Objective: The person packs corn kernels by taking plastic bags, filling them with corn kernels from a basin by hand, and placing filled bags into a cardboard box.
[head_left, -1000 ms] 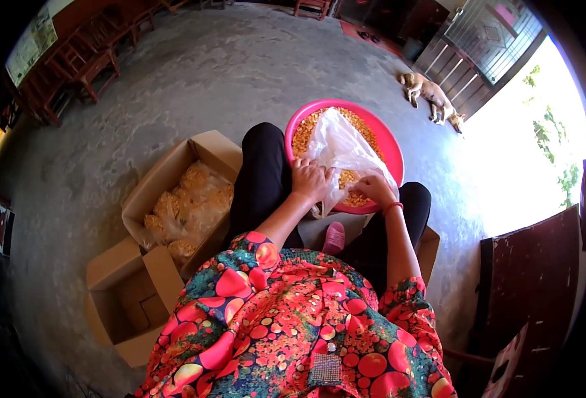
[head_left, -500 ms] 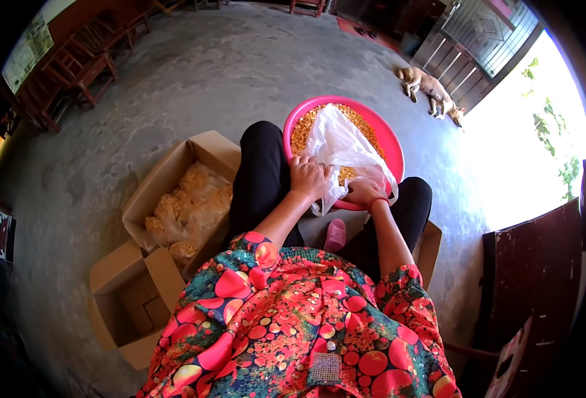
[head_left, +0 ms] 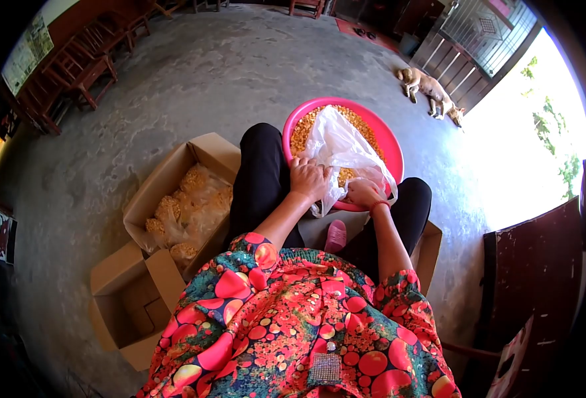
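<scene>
A pink basin (head_left: 392, 149) stands in front of me between my knees, holding yellow-orange corn kernels (head_left: 357, 119). Across the kernels lies a thin white plastic bag (head_left: 341, 138), its mouth toward me. My left hand (head_left: 309, 178) is closed on the bag's edge at the near left of the basin. At the near right rim, my right hand (head_left: 364, 194), with a red band at the wrist, reaches in by the bag's mouth. Plastic covers its fingers, so their grip does not show. A few kernels show between the two hands.
On my left, a cardboard box (head_left: 154, 174) holds several clear bags of kernels (head_left: 190, 205). Another open box (head_left: 130, 302) sits nearer me. A dog (head_left: 430, 89) lies on the floor by the bright doorway. Wooden chairs (head_left: 81, 73) line the far left wall.
Very little differs. My right hand has shifted slightly at the bag's mouth; the left hand, bag and basin stay in place.
</scene>
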The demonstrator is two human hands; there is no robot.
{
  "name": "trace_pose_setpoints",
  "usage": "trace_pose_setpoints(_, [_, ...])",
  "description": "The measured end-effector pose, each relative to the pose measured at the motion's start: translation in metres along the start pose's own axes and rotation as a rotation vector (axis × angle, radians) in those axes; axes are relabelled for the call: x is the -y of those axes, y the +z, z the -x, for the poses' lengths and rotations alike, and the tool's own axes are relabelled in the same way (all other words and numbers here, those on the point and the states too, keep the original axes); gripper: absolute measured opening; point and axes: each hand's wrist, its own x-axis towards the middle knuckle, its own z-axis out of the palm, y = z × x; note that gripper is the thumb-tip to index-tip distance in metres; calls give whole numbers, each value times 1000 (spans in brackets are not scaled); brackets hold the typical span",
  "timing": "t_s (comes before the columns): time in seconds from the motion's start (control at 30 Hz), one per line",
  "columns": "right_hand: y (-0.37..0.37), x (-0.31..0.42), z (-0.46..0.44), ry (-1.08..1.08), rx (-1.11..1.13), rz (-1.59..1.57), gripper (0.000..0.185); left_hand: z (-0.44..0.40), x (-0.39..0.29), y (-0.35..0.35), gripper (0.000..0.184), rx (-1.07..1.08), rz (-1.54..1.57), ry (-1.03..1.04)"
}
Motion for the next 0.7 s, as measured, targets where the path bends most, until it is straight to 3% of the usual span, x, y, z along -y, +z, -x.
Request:
trace_pose_setpoints(0.03, [1,-3,2,0,0,0,31,0,1,2,39,-36,-7,10])
trace_pose_setpoints(0.1, [-2,-4,7,-119,-206,-141,29,0,1,3,39,-72,-13,21])
trace_pose_setpoints(0.23, [-16,-2,19,-32,-258,-473,26,1,0,1,39,-38,-11,10])
trace_pose_setpoints(0.3, [-17,-4,22,24,-183,-799,24,1,0,0,39,-51,-20,12])
trace_pose_setpoints(0.33, [-21,-3,23,23,-182,-798,24,1,0,0,39,-40,-9,10])
trace_pose_setpoints(0.4, [-34,0,29,133,-40,-1388,19,1,0,1,39,-29,3,8])
trace_pose_setpoints(0.43, [-43,1,33,132,-40,-1387,19,1,1,4,39,-50,-8,14])
trace_pose_setpoints(0.5, [-57,2,38,267,112,-1776,14,0,2,4,39,-72,-20,18])
trace_pose_setpoints(0.6, [-51,-1,32,326,-31,-1939,16,2,1,4,40,-74,-5,16])
trace_pose_setpoints(0.7, [-52,-8,25,464,-66,-1859,14,0,2,6,40,-64,-3,6])
